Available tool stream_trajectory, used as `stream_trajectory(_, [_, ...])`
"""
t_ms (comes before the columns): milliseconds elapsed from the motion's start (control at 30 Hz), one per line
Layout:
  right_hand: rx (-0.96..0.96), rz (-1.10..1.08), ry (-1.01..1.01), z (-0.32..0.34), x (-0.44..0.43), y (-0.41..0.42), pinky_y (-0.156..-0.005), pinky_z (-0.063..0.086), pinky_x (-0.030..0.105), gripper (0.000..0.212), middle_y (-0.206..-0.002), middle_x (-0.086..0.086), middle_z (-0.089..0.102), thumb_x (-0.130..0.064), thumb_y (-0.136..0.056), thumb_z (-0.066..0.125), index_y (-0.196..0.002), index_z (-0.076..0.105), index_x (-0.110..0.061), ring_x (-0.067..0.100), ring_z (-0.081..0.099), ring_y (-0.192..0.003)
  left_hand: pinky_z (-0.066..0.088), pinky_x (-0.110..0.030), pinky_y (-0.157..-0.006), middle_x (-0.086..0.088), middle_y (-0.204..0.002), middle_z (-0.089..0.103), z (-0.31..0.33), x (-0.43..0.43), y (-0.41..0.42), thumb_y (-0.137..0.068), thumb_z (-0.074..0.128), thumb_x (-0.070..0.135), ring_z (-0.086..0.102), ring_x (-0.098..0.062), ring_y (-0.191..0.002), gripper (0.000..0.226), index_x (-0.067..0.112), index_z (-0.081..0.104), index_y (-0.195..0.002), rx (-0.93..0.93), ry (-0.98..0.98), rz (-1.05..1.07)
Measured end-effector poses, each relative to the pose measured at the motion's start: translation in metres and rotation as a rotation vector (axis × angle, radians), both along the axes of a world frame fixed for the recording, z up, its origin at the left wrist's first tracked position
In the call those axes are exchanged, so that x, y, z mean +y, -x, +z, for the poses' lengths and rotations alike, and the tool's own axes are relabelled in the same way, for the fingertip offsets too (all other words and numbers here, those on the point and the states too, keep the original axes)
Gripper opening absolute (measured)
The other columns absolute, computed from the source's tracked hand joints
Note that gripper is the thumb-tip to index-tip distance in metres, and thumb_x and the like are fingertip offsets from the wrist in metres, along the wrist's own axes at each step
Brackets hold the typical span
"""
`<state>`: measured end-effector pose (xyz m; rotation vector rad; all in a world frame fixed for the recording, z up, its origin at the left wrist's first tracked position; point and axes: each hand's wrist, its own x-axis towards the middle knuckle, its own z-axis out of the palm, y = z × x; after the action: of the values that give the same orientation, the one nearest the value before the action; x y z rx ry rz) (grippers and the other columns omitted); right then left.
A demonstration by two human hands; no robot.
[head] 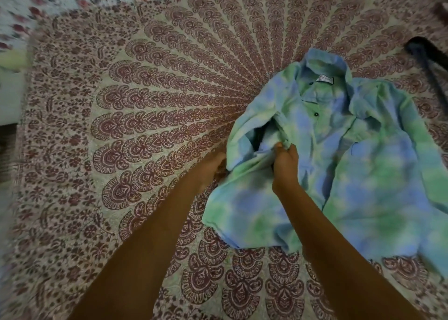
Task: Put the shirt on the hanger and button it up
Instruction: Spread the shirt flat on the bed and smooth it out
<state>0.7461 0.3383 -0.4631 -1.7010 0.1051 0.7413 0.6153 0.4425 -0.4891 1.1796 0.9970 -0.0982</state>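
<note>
A blue-and-green tie-dye shirt (344,164) lies on the patterned bedspread (145,116), collar toward the far side, front partly open with dark buttons showing. My right hand (286,164) pinches the front placket near the middle of the shirt. My left hand (211,172) reaches under the shirt's left edge, fingers hidden by the cloth. A dark patch inside the shirt's left shoulder (258,138) may be part of a hanger; I cannot tell. A black object (426,53) lies at the far right edge, possibly a hanger or strap.
The maroon-printed bedspread covers the whole bed. A floral sheet or pillow (60,2) lies at the far left. The bed's left edge (14,116) drops off toward a pale surface.
</note>
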Motion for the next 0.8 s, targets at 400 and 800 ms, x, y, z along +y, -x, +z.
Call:
stream_trajectory(400, [-0.188,0.016,0.057,-0.004,0.003,0.003,-0.056,0.037,0.011,0.010,-0.069,-0.004,0.049,-0.015,-0.095,0.045,-0.086,0.051,-0.015,0.008,0.045,-0.063,0.050,-0.028,-0.069,-0.008,-0.089,0.065,0.020,0.006,-0.010,-0.085,0.062,0.009,0.061,-0.016,-0.074,0.019,0.006,0.065,-0.104,-0.046,-0.371,0.081])
stream_trajectory(800, [0.239,0.368,-0.181,0.038,0.070,0.074,-0.091,0.047,0.048,0.055,-0.105,0.031,0.063,-0.046,-0.095,0.036,-0.107,0.062,0.000,0.042,0.058,-0.099,0.043,-0.018,-0.046,-0.009,-0.074,0.066,0.092,0.061,0.051,-0.074,0.054,0.031,0.057,-0.019,-0.044,0.031,0.012,0.070,-0.091,-0.056,-1.668,-0.151])
